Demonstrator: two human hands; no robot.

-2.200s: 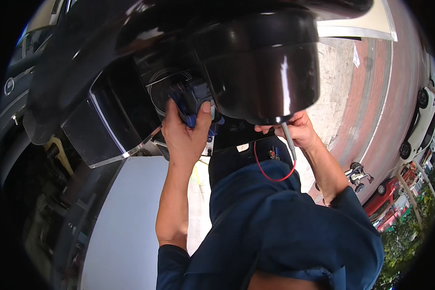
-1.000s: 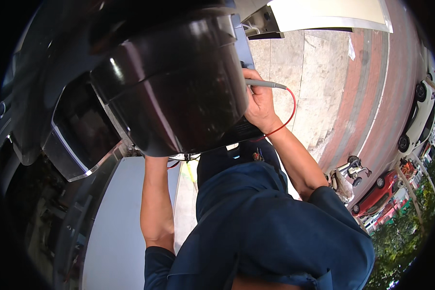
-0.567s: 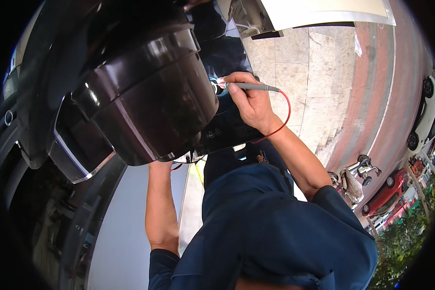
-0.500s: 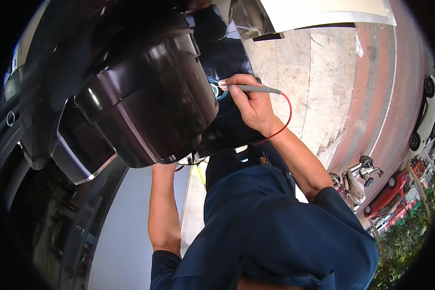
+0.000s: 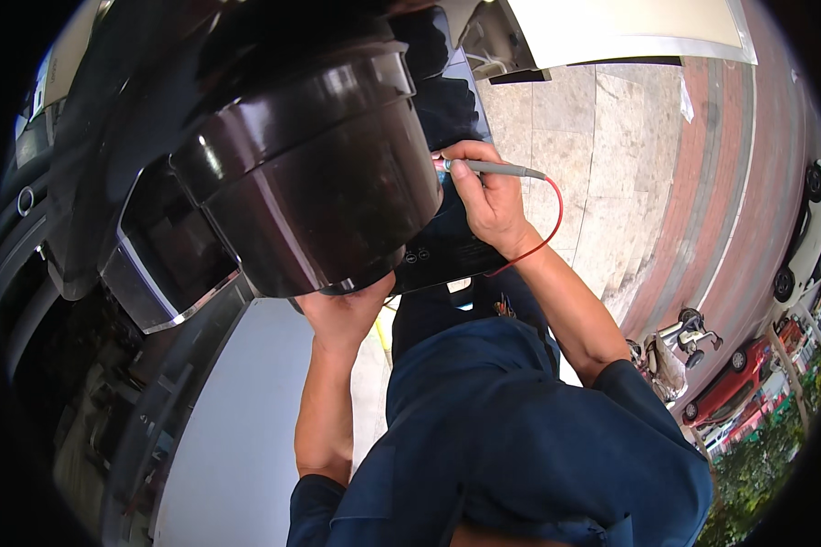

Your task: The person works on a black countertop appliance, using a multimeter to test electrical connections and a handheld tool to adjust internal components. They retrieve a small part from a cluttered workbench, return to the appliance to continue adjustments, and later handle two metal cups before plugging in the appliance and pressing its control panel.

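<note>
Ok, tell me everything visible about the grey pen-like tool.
The grey tool is slim and straight, apparently plastic, with a thin red wire leaving its back end and curving down. It lies nearly level in the picture, front end pointing left, just right of the glossy black cover. The right hand holds it like a pen; its tip cannot be made out.

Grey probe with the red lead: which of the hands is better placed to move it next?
Likely the right hand: it holds the grey probe beside the glossy black casing. The left hand is at the casing's lower edge, most of its fingers hidden.
</note>
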